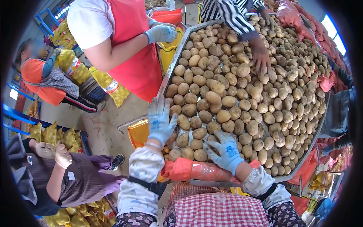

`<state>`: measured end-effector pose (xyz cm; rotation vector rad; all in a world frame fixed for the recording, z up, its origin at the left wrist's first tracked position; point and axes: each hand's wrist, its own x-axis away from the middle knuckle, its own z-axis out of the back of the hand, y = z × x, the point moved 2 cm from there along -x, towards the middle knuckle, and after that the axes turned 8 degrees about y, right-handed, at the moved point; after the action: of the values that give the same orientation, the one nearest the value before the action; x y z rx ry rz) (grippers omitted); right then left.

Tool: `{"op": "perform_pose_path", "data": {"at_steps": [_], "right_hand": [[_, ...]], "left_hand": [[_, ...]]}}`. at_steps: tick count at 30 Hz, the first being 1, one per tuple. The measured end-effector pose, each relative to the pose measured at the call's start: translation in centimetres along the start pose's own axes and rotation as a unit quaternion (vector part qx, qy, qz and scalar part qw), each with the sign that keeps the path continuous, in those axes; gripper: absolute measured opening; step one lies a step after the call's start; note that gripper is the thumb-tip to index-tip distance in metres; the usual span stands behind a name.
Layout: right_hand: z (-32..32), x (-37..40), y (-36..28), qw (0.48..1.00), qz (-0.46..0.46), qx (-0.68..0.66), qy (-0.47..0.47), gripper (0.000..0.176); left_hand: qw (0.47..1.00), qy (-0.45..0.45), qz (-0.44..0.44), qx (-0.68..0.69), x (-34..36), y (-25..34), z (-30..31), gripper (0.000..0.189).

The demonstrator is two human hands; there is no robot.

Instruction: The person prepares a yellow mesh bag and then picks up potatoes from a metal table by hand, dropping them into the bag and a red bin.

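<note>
A broad heap of potatoes (214, 86) covers the metal-rimmed sorting table (171, 72) in front of me. My left hand (160, 120), in a pale blue glove, is at the table's left edge with fingers stretched out, beside the outermost potatoes. Nothing shows in its grasp. At the near side my right hand (224, 152), gloved alike, lies palm down over several potatoes with its fingers spread. What is under that palm is hidden. A red plastic roll (211, 172) runs along the near edge, below my right wrist.
Across the table, another person's bare hand (261, 56) reaches into the potatoes. A person in a red apron (138, 49) stands at the left side. Yellow mesh sacks (113, 89) and an orange-yellow bag (138, 132) are left of the table; red sacks (291, 15) are piled at the far right.
</note>
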<state>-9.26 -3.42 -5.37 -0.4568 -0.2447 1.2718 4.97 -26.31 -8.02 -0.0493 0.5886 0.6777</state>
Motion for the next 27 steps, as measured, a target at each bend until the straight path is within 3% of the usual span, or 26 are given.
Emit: {"op": "perform_pose_path", "data": {"at_steps": [1, 4, 6, 8, 9, 11, 12, 13, 16, 18, 20, 21, 22, 23, 25, 27], "right_hand": [[1.1, -0.1, -0.2, 0.999, -0.024, -0.025, 0.035, 0.039], [2.4, 0.9, 0.8, 0.992, -0.047, -0.071, 0.092, 0.039], [3.2, 1.4, 1.6, 0.99, -0.039, -0.074, 0.117, 0.041], [4.0, 1.7, 1.9, 0.991, -0.072, -0.07, 0.085, 0.046], [4.3, 1.1, 1.8, 0.994, -0.073, -0.054, 0.063, 0.053], [4.5, -1.3, 0.5, 0.997, -0.054, 0.019, 0.043, 0.057], [4.4, -2.5, -0.3, 0.995, -0.033, 0.088, 0.022, 0.06], [3.0, -3.4, 0.1, 0.996, -0.01, 0.076, -0.035, 0.067], [-0.4, -2.8, -0.2, 0.997, 0.073, 0.04, -0.003, 0.061], [-0.1, -3.0, -0.1, 0.995, 0.096, 0.016, -0.015, 0.059], [0.6, -3.7, 0.4, 0.995, 0.101, -0.02, 0.013, 0.059], [0.7, -3.9, 0.4, 0.995, 0.1, -0.019, 0.015, 0.059], [0.7, -3.9, 0.4, 0.996, 0.084, 0.006, 0.016, 0.056], [0.7, -3.7, 0.3, 0.997, 0.067, 0.031, 0.016, 0.053], [0.0, -3.2, 0.6, 0.997, 0.054, 0.046, 0.031, 0.048], [1.8, -4.0, 0.8, 1.0, 0.02, 0.011, -0.004, 0.05]], "left_hand": [[0.997, -0.072, -0.003, -0.008, -0.6, -0.1, -1.5, 0.059], [0.991, -0.071, 0.008, 0.11, 2.1, 1.3, -1.8, 0.06], [0.979, -0.124, -0.027, 0.157, 3.9, 1.2, 0.8, 0.054], [0.948, -0.198, 0.06, 0.241, 3.8, 0.3, 1.3, 0.054], [0.947, -0.201, 0.058, 0.245, 2.2, 1.1, 1.6, 0.054], [0.993, -0.031, -0.034, 0.11, -2.1, 3.1, 1.7, 0.056], [0.992, -0.028, -0.038, 0.114, -2.1, 3.2, 0.4, 0.056], [0.992, -0.057, -0.059, 0.098, -1.6, 3.2, -1.8, 0.055], [0.988, -0.084, -0.093, 0.085, -1.6, 2.5, -1.4, 0.051], [0.938, -0.334, 0.041, 0.079, -2.1, 1.6, -0.4, 0.046], [0.936, -0.317, 0.039, 0.149, -4.4, 1.6, -1.4, 0.041], [0.98, -0.147, -0.026, 0.131, -6.0, 2.5, -2.1, 0.04], [0.99, 0.027, -0.088, 0.109, -7.0, 3.4, -2.8, 0.039], [0.989, 0.026, -0.089, 0.113, -7.9, 3.9, -4.7, 0.039], [0.997, -0.071, -0.031, 0.017, -9.4, 4.5, -8.5, 0.043], [0.996, -0.077, -0.031, 0.035, -9.4, 5.1, -8.7, 0.043]]}}
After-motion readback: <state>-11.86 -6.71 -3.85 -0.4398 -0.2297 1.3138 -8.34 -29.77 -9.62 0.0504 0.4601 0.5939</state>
